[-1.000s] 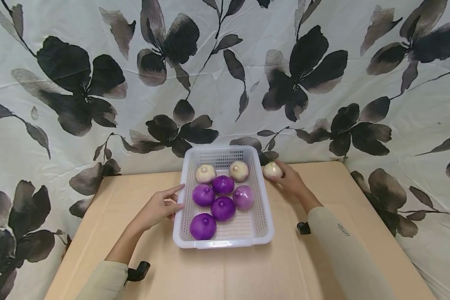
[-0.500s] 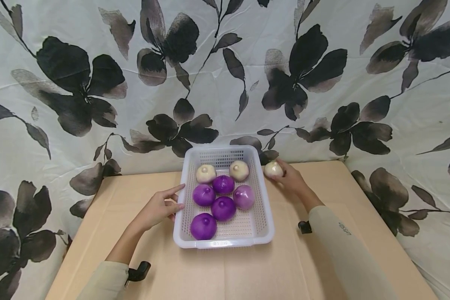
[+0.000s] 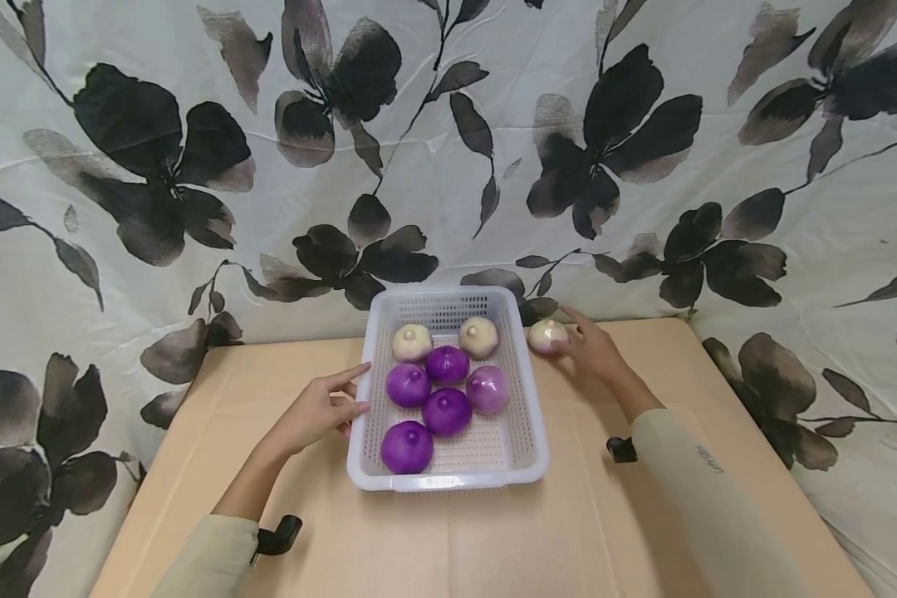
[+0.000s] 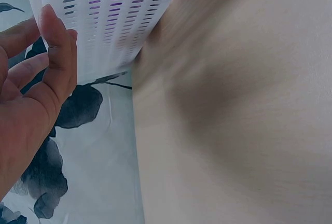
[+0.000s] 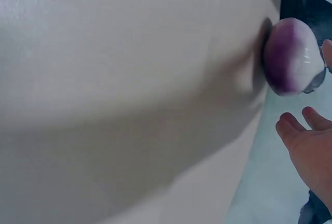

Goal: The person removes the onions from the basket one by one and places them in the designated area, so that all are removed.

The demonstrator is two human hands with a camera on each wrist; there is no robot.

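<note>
Right hand (image 3: 594, 353) has let go of the pale onion (image 3: 546, 335), fingers now spread just beside it on the table (image 3: 493, 540) right of the basket (image 3: 448, 477), so it looks set down; left hand (image 3: 316, 409), fingers relaxed, touches the basket's left wall.

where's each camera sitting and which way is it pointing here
head: worn on the head, looking forward and down at the table, white basket, both hands and sleeves.
left wrist: beside the left hand, facing the basket's slotted wall.
right wrist: low over the table, facing the pale onion; right hand fingers show.
shared: that onion also shows in the head view.
</note>
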